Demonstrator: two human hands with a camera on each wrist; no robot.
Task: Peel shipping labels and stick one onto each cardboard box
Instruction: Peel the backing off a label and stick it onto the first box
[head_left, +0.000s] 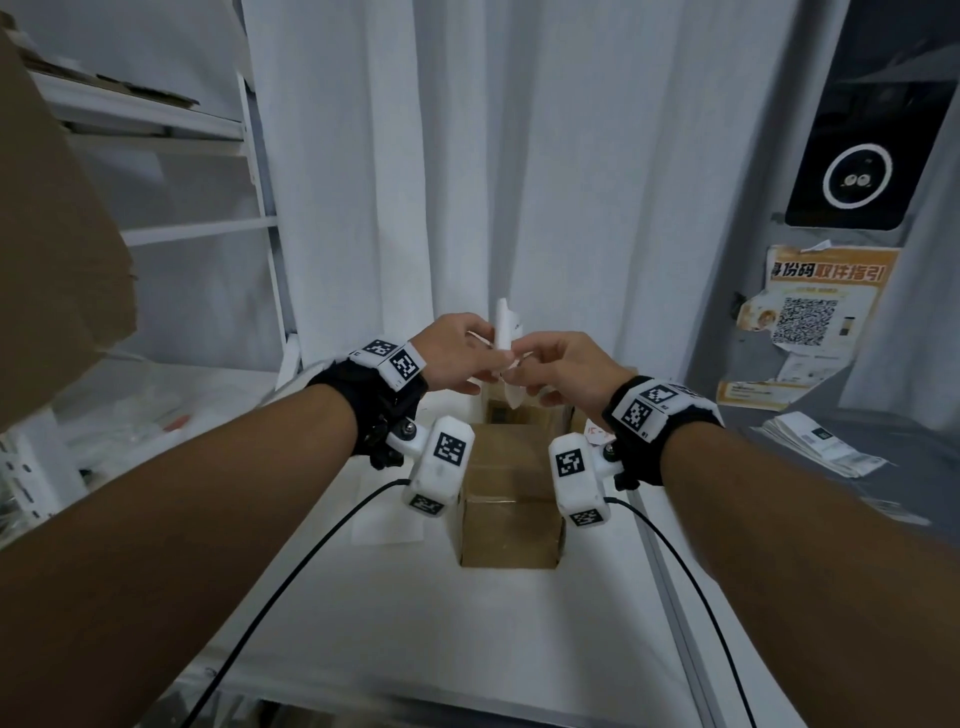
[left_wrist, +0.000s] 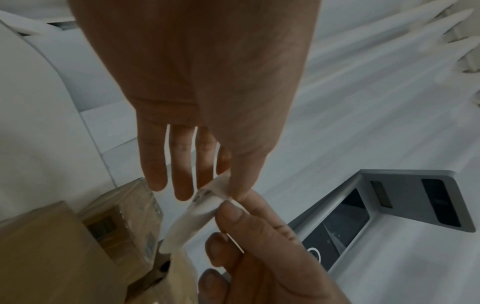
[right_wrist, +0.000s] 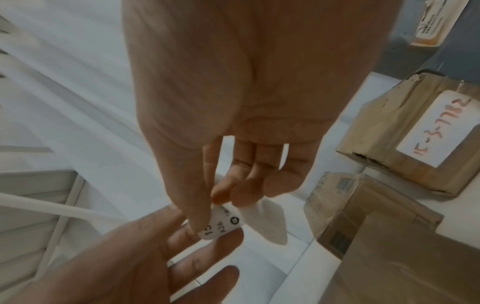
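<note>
Both hands meet in mid-air above the boxes and pinch one small white shipping label (head_left: 503, 332). My left hand (head_left: 485, 358) holds it between thumb and forefinger (left_wrist: 242, 185), the other fingers straight. My right hand (head_left: 530, 371) pinches its lower end with thumb (right_wrist: 197, 218) and fingertips. Black print shows on the label (right_wrist: 221, 225), and a blank white flap (right_wrist: 271, 221) hangs beside it. A plain cardboard box (head_left: 511, 493) stands under the wrists. Behind it are more boxes (head_left: 519, 410); one box (right_wrist: 389, 144) carries a white label with red handwriting (right_wrist: 436, 129).
A stack of label sheets (head_left: 821, 449) lies on the grey ledge at right, below a dark screen panel (head_left: 852, 156) and a QR poster (head_left: 815, 306). White shelving (head_left: 208, 228) and a big cardboard sheet (head_left: 52, 234) stand at left. A white sheet (head_left: 387, 519) lies on the table.
</note>
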